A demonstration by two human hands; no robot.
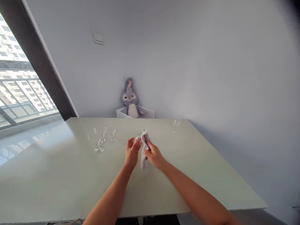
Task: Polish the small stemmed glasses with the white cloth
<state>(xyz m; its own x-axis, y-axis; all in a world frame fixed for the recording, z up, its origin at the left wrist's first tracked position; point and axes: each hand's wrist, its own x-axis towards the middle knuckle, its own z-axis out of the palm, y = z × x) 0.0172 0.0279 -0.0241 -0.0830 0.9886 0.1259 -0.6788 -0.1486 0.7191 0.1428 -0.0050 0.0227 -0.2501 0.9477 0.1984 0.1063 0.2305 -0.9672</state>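
clear glass and white fabric meet over the middle of the desk [194, 175], between its near and far edges. the left hand [132, 153] has its fingers closed around a stemmed glass [137, 139], which appears tilted; how firmly it is gripped cannot be told. the right hand [152, 155] grips a white cloth [143, 139], bunched at the glass with its blurred lower end hanging free; whether any fingers reach inside the bowl is hidden by the fabric. toward the far left corner, three more glasses [99, 149] [104, 139] [113, 138] stand upright on their feet, close to one another. a single glass [176, 123] stands near the far right corner, well apart from the others.

likely hazards: (1) slipping, since smooth glass offers little friction and a push from the cloth could work it out of the left fingers onto the hard desk; (2) breakage, if the two hands twist against each other and load the thin wall or stem; (3) snagging, should the loose cloth end catch a foot or rim; (4) toppling, if the left hand swings toward the group of three, whose transparent upper parts are hard to see against the pale desk and would be easy to misjudge.
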